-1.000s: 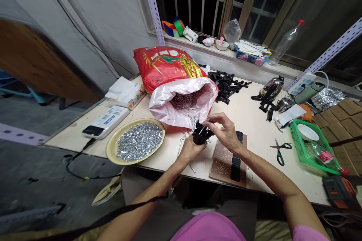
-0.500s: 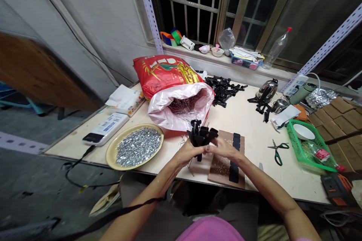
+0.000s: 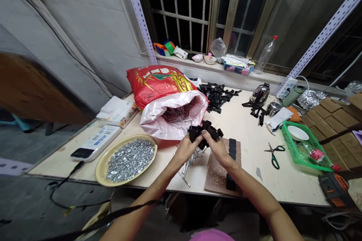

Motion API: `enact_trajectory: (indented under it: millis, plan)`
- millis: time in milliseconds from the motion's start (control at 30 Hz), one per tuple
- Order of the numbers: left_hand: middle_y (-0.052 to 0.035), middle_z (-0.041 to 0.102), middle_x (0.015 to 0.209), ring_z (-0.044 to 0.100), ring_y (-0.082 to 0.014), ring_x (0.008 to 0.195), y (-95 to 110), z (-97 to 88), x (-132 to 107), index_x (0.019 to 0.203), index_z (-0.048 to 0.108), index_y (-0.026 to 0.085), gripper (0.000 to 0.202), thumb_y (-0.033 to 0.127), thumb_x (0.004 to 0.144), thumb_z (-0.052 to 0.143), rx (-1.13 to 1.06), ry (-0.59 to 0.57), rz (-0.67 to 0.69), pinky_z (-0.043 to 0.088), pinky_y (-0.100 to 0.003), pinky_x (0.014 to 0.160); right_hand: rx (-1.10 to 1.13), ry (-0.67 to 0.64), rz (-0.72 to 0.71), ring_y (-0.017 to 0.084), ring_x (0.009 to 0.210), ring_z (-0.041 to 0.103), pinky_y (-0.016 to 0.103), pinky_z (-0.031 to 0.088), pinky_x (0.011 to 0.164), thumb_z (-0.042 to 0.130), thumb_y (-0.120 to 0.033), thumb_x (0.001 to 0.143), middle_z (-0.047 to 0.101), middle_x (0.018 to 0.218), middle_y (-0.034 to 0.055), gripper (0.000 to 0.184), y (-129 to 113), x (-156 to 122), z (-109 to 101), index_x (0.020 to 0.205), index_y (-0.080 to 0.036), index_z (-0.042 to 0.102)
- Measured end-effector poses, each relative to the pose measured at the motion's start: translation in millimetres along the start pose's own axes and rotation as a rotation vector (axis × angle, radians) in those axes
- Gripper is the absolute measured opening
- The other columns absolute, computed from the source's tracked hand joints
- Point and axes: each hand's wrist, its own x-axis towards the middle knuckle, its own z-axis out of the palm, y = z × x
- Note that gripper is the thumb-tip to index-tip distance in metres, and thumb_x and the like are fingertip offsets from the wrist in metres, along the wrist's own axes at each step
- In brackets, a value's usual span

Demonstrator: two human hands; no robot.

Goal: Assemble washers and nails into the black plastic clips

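Observation:
In front of the bag's mouth, my left hand [image 3: 184,150] and my right hand [image 3: 218,150] are both closed around a bunch of black plastic clamp-like parts [image 3: 207,126]. Their exact shape is partly hidden by my fingers. Below my hands, long metal bolts or nails [image 3: 187,165] lie loose on the table. Under my right wrist is a brown board [image 3: 215,177] bearing black square pads [image 3: 232,151] in a row and pale crumbs. Behind, a red bag [image 3: 161,86] lies open, full of long thin metal rods [image 3: 178,115]. More black plastic parts [image 3: 216,96] are heaped beside the bag.
A yellow plate [image 3: 102,179] of small shiny metal pieces sits left, near a white device [image 3: 97,143] with a cable. Rightward are scissors [image 3: 273,155], a small grey blade [image 3: 258,173], a green basket [image 3: 292,154], a kettle [image 3: 260,94] and stacked cardboard boxes [image 3: 338,128].
The view has shifted. My two hands have come closer together on the black parts, and my right hand's fingers now wrap over them. More of the loose metal rods beneath shows.

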Motion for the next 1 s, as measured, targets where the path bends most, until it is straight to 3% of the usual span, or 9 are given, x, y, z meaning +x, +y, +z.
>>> enact_trajectory:
  millis: [100, 233, 333, 533, 633, 733, 833, 900, 1000]
  plan:
    - [-0.0054, 0.067, 0.064, 0.064, -0.0272, 0.071, -16.9, 6.7, 6.3, 0.065, 0.060, 0.018, 0.036, 0.054, 0.064, 0.061, 0.067, 0.047, -0.014, 0.049, -0.035, 0.065, 0.008, -0.018, -0.015, 0.019, 0.085, 0.061, 0.032, 0.051, 0.079, 0.060, -0.057, 0.074, 0.067, 0.086, 0.0028, 0.043, 11.2, 9.1, 2.7, 0.088, -0.017, 0.066]
    - [-0.0076, 0.071, 0.076, 0.066, -0.0288, 0.081, -25.6, 14.2, 5.8, 0.074, 0.066, 0.016, 0.039, 0.054, 0.065, 0.063, -0.012, 0.105, -0.033, 0.051, -0.036, 0.071, -0.008, -0.060, 0.035, 0.022, 0.091, 0.061, 0.035, 0.050, 0.085, 0.054, -0.062, 0.078, 0.067, 0.087, 0.0040, 0.047, 14.4, 12.6, 7.0, 0.089, -0.018, 0.066]
    - [-0.0105, 0.073, 0.089, 0.065, -0.0301, 0.094, -23.5, 17.0, 4.4, 0.089, 0.068, 0.013, 0.048, 0.056, 0.068, 0.063, -0.169, 0.103, -0.086, 0.051, -0.037, 0.080, -0.001, -0.043, -0.022, 0.023, 0.106, 0.058, 0.037, 0.043, 0.099, 0.055, -0.066, 0.076, 0.067, 0.099, 0.0055, 0.052, 13.2, 14.1, 11.9, 0.096, -0.019, 0.065]
    - [-0.0138, 0.071, 0.104, 0.061, -0.0305, 0.108, -19.9, 21.4, 0.7, 0.105, 0.066, 0.012, 0.058, 0.054, 0.066, 0.072, -0.435, -0.064, -0.201, 0.047, -0.039, 0.092, 0.023, -0.050, 0.013, 0.026, 0.121, 0.050, 0.039, 0.035, 0.107, 0.048, -0.078, 0.072, 0.063, 0.114, 0.0098, 0.074, 14.0, 19.1, 15.3, 0.112, -0.016, 0.061]
    - [-0.0140, 0.070, 0.107, 0.060, -0.0287, 0.110, -19.9, 28.1, 0.6, 0.110, 0.064, 0.014, 0.057, 0.053, 0.070, 0.070, -0.623, 0.014, -0.256, 0.047, -0.038, 0.094, -0.023, -0.170, -0.003, 0.025, 0.119, 0.052, 0.040, 0.036, 0.106, 0.046, -0.073, 0.078, 0.063, 0.118, 0.0094, 0.072, 15.2, 18.4, 15.7, 0.122, -0.017, 0.056]
    - [-0.0107, 0.070, 0.108, 0.059, -0.0262, 0.112, -17.5, 32.5, 4.7, 0.109, 0.064, 0.017, 0.050, 0.051, 0.072, 0.070, -0.698, 0.129, -0.271, 0.046, -0.035, 0.095, -0.035, -0.142, -0.034, 0.026, 0.124, 0.049, 0.040, 0.036, 0.107, 0.045, -0.070, 0.081, 0.057, 0.128, 0.0098, 0.074, 17.5, 16.4, 18.0, 0.133, -0.019, 0.047]
    - [-0.0102, 0.070, 0.103, 0.061, -0.0249, 0.109, -13.0, 26.8, 12.8, 0.104, 0.065, 0.018, 0.050, 0.058, 0.073, 0.063, -0.794, 0.065, -0.320, 0.048, -0.035, 0.093, -0.011, -0.106, -0.104, 0.026, 0.134, 0.038, 0.040, 0.030, 0.112, 0.053, -0.068, 0.077, 0.051, 0.136, 0.0101, 0.081, 23.1, 16.7, 20.0, 0.140, -0.019, 0.039]
    - [-0.0108, 0.070, 0.100, 0.061, -0.0256, 0.107, -11.2, 17.4, 18.4, 0.100, 0.065, 0.016, 0.054, 0.063, 0.072, 0.060, -0.738, 0.024, -0.303, 0.048, -0.036, 0.092, 0.022, -0.131, -0.086, 0.025, 0.135, 0.037, 0.040, 0.029, 0.113, 0.059, -0.066, 0.074, 0.051, 0.136, 0.0103, 0.082, 28.8, 18.0, 20.9, 0.138, -0.018, 0.041]
    - [-0.0100, 0.070, 0.094, 0.060, -0.0293, 0.106, -12.1, 3.4, 22.5, 0.089, 0.066, 0.014, 0.055, 0.062, 0.062, 0.069, -0.378, 0.055, -0.196, 0.045, -0.039, 0.095, 0.134, -0.193, 0.008, 0.026, 0.123, 0.050, 0.041, 0.039, 0.106, 0.065, -0.061, 0.070, 0.062, 0.121, 0.0091, 0.074, 36.8, 18.8, 22.4, 0.128, -0.017, 0.052]
